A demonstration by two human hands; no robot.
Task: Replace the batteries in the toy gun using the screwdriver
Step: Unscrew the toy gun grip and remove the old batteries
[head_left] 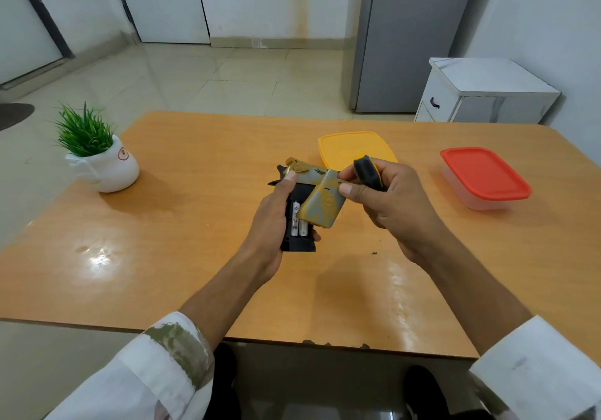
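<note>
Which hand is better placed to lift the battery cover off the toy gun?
Right hand: it pinches the cover, also holding the screwdriver. The left hand grips the toy gun, steadying it.

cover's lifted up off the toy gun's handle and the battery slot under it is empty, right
Not quite: the slot is not empty. The head view shows silvery batteries sitting in the black handle of the toy gun, just below the raised cover. The rest holds: the cover is lifted up off the handle.
</note>
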